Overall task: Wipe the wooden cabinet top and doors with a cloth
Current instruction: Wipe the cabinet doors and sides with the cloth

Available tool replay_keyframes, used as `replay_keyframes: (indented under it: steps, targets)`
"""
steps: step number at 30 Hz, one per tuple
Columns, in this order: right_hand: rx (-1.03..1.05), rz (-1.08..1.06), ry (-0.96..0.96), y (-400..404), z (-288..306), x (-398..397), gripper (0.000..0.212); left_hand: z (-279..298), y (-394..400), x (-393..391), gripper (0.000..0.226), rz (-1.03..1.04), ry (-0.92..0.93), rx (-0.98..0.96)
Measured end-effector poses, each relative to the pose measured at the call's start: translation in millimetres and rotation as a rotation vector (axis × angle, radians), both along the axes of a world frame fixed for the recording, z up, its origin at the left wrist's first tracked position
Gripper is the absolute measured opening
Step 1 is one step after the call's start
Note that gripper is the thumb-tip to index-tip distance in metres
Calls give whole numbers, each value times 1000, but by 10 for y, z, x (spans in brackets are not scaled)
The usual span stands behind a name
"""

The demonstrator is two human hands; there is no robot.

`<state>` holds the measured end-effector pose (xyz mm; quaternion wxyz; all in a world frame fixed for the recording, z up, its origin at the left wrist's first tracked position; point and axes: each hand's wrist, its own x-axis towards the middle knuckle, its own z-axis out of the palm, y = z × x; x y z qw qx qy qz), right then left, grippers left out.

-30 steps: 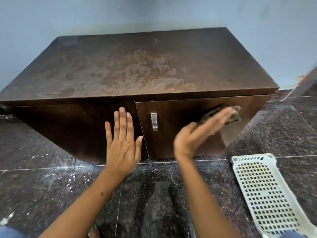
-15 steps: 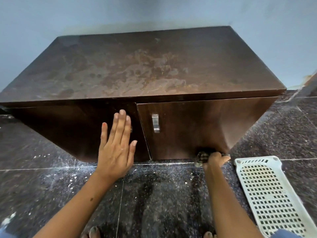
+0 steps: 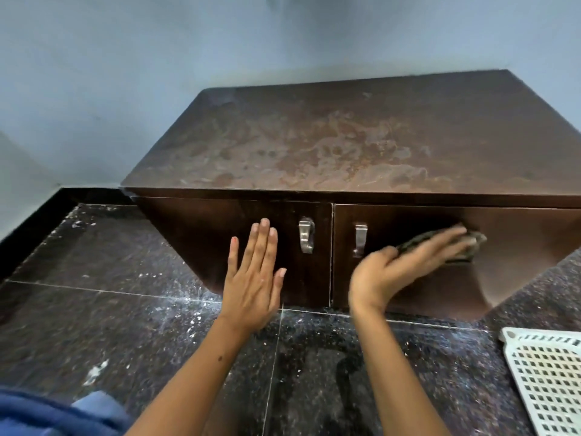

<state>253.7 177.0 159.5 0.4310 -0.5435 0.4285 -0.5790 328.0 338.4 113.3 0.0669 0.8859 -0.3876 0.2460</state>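
We brace left door (image 3: 251, 228) with flat left hand (image 3: 253, 284), fingers together; right hand (image 3: 405, 272) presses cloth (image 3: 468, 243) flat on right door (image 3: 518, 247); overlap strokes to its bottom edge.

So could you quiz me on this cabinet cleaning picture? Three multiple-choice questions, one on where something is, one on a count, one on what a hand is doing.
1. Where is the cloth?
A. on the cabinet top
B. against the right door
C. on the floor

2. How many metal door handles show?
A. one
B. two
C. four

3. What is the left hand doing?
A. lying flat on the left door, fingers straight
B. gripping a handle
C. holding the basket

Answers:
1 B: the right hand presses the cloth against the right door.
2 B: one handle sits on the left door, another handle on the right door.
3 A: its fingers are straight and spread against the wood, holding nothing.
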Motion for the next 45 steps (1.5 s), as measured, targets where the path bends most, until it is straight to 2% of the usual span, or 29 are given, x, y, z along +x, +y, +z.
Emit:
replay_keyframes:
  steps: [2,6,12,14,19,22,24,26,31,33,37,41,45]
  targets:
    - [-212,81,70,190,60,85,91,31,25,4,63,-12,16,0]
    - [-425,84,254,298,20,146,81,89,59,-29,61,-57,71,-33]
    - [-917,-19,614,306,-307,243,48,112,219,86,61,28,118,-132]
    - [-1002,-36,645,258,-406,248,45,97,252,104,61,36,129,-131]
    - [-1065,-8,686,311,-670,211,48,66,250,101,60,39,164,-143]
    - [-1023,138,759,412,-1008,155,60,85,254,105,60,26,175,-153]
    - [-1008,258,841,398,-1249,104,93,91,271,108,60,16,182,-159]
    - [-1085,360,977,327,-1434,50,122,109,279,110,60,2,175,-157]
    - [-1254,486,1126,275,-1644,-12,123,152,359,117,62,56,178,-234]
    - [-1287,488,1120,304,-1608,42,122,177,406,139,62,96,176,-280]
    - [-1482,473,936,466,-1170,360,70,216,459,162,62,128,152,-322]
    - [-1355,386,705,765,-696,689,72,254,476,183,63,160,137,-376]
    - [-1334,315,596,917,-441,915,55,261,503,207,65,182,130,-412]
